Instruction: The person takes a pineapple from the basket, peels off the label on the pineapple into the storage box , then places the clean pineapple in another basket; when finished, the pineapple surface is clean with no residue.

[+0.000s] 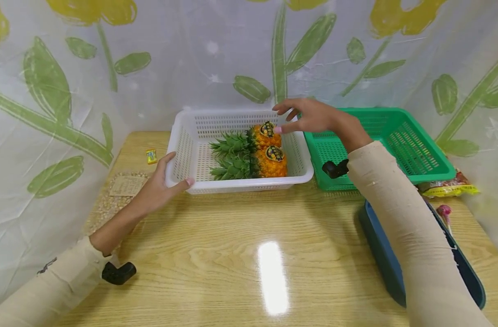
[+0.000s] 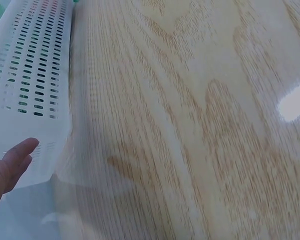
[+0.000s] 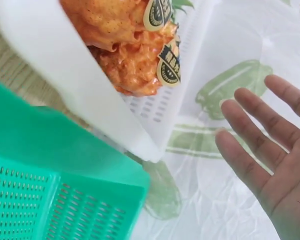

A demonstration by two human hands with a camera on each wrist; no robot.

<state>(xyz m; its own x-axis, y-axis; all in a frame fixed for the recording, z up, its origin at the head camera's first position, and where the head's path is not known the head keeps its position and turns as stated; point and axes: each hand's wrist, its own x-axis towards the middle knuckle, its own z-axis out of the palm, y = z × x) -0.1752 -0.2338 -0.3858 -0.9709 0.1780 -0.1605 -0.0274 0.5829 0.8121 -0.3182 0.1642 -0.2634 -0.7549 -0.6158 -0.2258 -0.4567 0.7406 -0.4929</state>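
Note:
A white slotted basket (image 1: 241,187) stands at the back of the wooden table (image 1: 232,254). In it lie two orange pineapples (image 1: 269,152) side by side, their leaves to the left and round labels facing up. My left hand (image 1: 161,184) holds the basket's near-left corner, thumb on the front wall and fingers along the left side; the left wrist view shows the thumb (image 2: 17,155) against the basket wall (image 2: 30,75). My right hand (image 1: 310,116) hovers over the far pineapple with fingers spread and empty. The right wrist view shows this open palm (image 3: 270,155) beyond the pineapples (image 3: 125,60).
A green basket (image 1: 396,136) sits just right of the white one. A dark blue tray (image 1: 380,245) lies under my right forearm, with a snack packet (image 1: 449,186) and a lollipop (image 1: 444,211) beyond it. At left are a bag of kernels (image 1: 118,195) and a small yellow packet (image 1: 151,156).

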